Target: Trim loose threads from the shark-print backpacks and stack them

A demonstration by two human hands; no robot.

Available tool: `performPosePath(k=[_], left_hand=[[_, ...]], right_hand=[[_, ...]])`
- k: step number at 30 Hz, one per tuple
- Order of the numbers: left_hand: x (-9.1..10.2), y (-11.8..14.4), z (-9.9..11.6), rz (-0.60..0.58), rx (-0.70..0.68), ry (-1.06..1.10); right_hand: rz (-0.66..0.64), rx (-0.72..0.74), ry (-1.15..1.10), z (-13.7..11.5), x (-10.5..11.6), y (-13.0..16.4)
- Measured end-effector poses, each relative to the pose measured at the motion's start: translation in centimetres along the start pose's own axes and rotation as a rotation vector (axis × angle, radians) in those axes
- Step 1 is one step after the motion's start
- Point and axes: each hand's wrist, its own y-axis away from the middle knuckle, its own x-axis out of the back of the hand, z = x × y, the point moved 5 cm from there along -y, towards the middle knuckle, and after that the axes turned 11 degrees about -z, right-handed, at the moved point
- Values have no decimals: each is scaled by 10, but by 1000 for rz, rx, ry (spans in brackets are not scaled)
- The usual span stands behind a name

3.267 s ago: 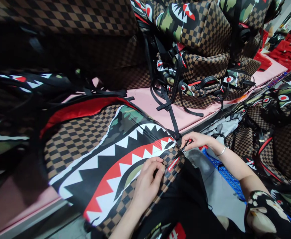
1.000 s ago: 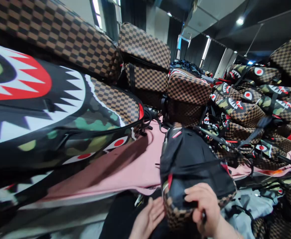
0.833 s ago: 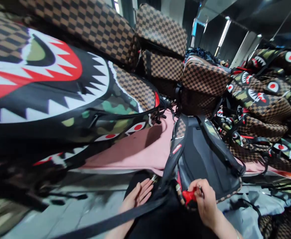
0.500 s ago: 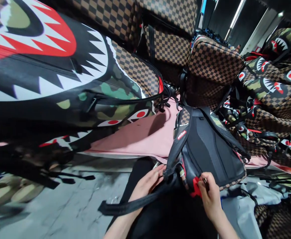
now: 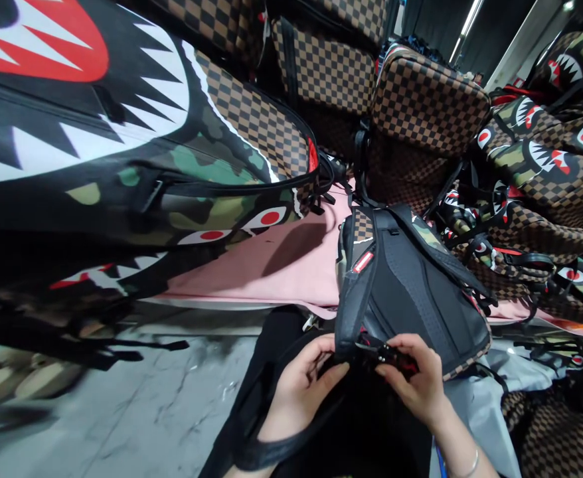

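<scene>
While both hands, left hand (image 5: 299, 385) and right hand (image 5: 416, 375), pinch the backpack (image 5: 411, 292) strap buckle (image 5: 378, 350), fingers clenched, a loose grip risks slipping the webbing.

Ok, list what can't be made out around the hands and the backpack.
Head view only:
- Front of the backpack: turned away; only its black back panel shows.
- Small black part between the left hand and the right hand: too small, half covered by fingers.
- Big shark-mouth bag: cut off by the left edge.
</scene>
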Motion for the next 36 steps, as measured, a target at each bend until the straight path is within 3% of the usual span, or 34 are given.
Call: performPosePath(k=[5,14,25,36], left_hand=[[2,2,-4,-3,11,9],[-4,5,-11,-26,-12,-46],[-13,4,9,-52,-20,-94],[-13,3,11,-63,-20,-128]], right_hand=[[-65,234,121,-7,6,-22],[-318,412,280,-17,12,-45],[-397,339,203,-5,12,-46],[-393,291,194,1,9,-42]])
